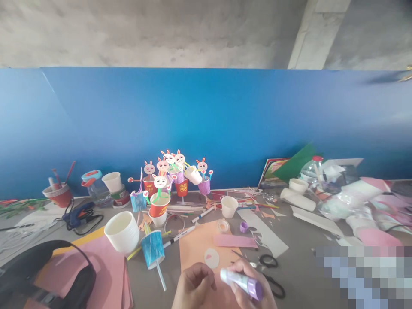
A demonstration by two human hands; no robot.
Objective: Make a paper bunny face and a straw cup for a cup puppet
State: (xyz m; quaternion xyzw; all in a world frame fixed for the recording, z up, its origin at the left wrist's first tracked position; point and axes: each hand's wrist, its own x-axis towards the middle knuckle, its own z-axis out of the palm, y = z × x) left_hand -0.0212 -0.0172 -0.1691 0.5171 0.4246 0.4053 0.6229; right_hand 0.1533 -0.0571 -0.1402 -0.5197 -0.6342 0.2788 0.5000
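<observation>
My right hand (249, 283) is wrapped round a glue stick (240, 281), a pale tube with a purple end, tilted over the orange paper. My left hand (195, 283) is closed, its fingertips curled together; whether they pinch something small is hidden. Just beyond the hands, a white paper disc (210, 261) with a small pink patch lies on the orange paper (189, 244). Black-handled scissors (268, 261) rest right beside my right hand, partly behind it. Further back are a pink paper strip (234, 241) and a small purple cap (243, 227).
Paper-cup rabbits (160, 201) stand at the back. A blue-wrapped cup (152, 249) with a straw lies left of the orange paper, near a white cup (122, 231). Headphones (80, 283) sit on pink paper; a glue gun (79, 214) is behind. Plastic bags (363, 197) crowd the right.
</observation>
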